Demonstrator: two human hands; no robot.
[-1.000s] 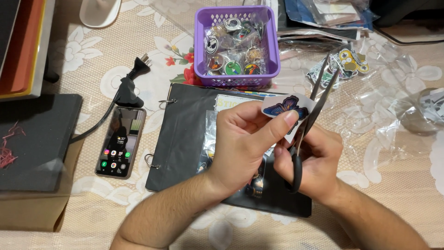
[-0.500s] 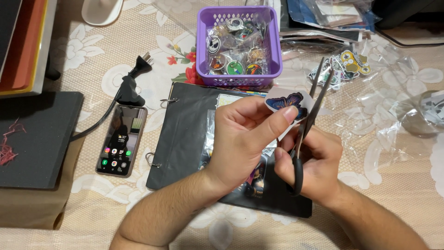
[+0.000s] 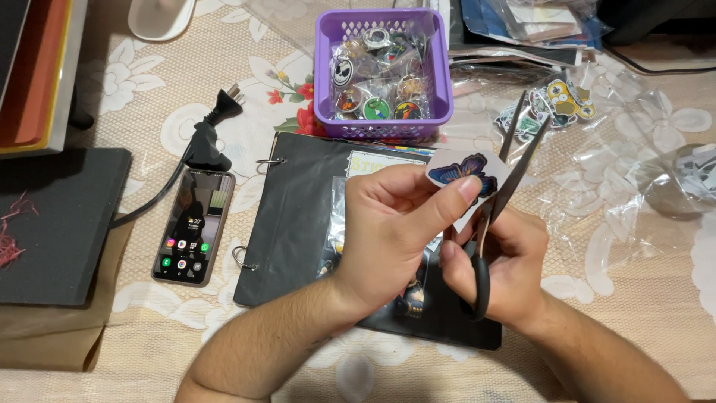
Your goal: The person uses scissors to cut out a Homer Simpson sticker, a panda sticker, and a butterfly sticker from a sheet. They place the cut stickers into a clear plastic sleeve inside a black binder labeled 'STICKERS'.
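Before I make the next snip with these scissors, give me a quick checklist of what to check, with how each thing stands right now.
1. Sticker held firmly: ok. The left hand pinches the butterfly sticker between thumb and fingers.
2. Scissors gripped: ok. The right hand holds the black handles of the scissors.
3. Blades open: ok. The tips stand apart, pointing up beside the sticker.
4. Fingers away from the blades: cannot tell. The left fingertips sit very near the blades.
5. Blade on the cutting line: cannot tell. The sticker's edge hides where the blade meets it.
6. Nothing under the cut: not ok. The black binder lies directly below the hands.
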